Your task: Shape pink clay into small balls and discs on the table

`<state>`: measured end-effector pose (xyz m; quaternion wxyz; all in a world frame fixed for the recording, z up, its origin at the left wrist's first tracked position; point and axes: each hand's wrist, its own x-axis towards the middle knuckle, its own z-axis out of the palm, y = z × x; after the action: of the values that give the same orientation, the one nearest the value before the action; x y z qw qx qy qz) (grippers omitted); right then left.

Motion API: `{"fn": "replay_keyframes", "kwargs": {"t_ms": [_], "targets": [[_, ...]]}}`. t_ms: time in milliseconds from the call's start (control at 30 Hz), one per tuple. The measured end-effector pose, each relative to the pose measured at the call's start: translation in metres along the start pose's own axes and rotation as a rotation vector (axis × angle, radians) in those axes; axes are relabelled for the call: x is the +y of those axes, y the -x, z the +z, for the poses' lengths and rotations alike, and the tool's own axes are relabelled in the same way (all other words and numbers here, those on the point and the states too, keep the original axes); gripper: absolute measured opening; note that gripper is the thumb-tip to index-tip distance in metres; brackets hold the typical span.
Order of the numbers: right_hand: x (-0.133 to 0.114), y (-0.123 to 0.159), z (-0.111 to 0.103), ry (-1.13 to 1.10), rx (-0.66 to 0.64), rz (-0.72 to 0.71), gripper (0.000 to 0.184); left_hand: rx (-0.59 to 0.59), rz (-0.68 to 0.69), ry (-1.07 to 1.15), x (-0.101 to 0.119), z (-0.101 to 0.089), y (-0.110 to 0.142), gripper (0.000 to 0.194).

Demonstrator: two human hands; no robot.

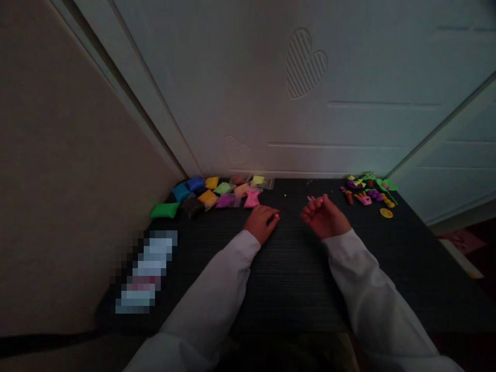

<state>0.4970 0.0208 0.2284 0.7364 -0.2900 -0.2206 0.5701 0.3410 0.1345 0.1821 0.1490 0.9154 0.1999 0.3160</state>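
My left hand [262, 223] rests low over the dark table, its thumb and fingers closed on a small pink piece of modelling clay [276, 215]. To the right, my right hand [327, 217] is turned palm inward with the fingers curled and the thumb near the fingertips. Whether something small lies in those fingers is too dim to make out. Just beyond them show thin pink bits [310, 198], either on the table or touching the fingertips; I cannot tell which. A bag of pink clay [252, 198] lies behind my left hand.
Several coloured clay bags, among them a green one [165, 210] and a blue one [195, 183], line the table's back left. Small clay figures, including a yellow disc [386, 213], sit at back right. A blurred-out rectangle [149, 271] lies left. A white panel [251, 93] rises behind.
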Motion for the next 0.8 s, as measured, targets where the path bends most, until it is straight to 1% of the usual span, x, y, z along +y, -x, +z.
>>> {"fn": "replay_keyframes", "kwargs": {"t_ms": [133, 233, 300, 467, 533, 633, 733, 800], "targets": [[0.001, 0.002, 0.002, 0.061, -0.015, -0.039, 0.011, -0.005, -0.005, -0.002, 0.0, 0.0, 0.0, 0.02], [-0.001, 0.004, 0.003, 0.079, -0.01, -0.046, 0.009, -0.008, 0.001, -0.001, 0.0, -0.001, 0.0, 0.019], [-0.003, 0.003, 0.002, 0.061, -0.012, -0.033, 0.01, -0.007, 0.001, 0.004, 0.0, -0.001, 0.0, 0.019], [-0.003, 0.0, 0.001, 0.038, 0.008, -0.036, 0.029, 0.003, -0.011, 0.017, 0.001, -0.001, 0.0, 0.02], [0.0, -0.002, 0.001, 0.06, 0.045, -0.07, 0.026, 0.002, -0.012, 0.02, 0.001, -0.002, 0.0, 0.019], [0.005, -0.002, 0.002, 0.141, 0.115, -0.097, 0.009, -0.013, -0.018, 0.011, 0.002, -0.002, 0.0, 0.02], [0.007, -0.001, 0.003, 0.201, 0.159, -0.07, 0.02, -0.027, -0.025, 0.001, 0.002, -0.002, 0.0, 0.021], [0.008, 0.0, 0.003, 0.203, 0.159, -0.064, 0.022, -0.031, -0.024, -0.001, 0.002, -0.001, 0.0, 0.021]]}}
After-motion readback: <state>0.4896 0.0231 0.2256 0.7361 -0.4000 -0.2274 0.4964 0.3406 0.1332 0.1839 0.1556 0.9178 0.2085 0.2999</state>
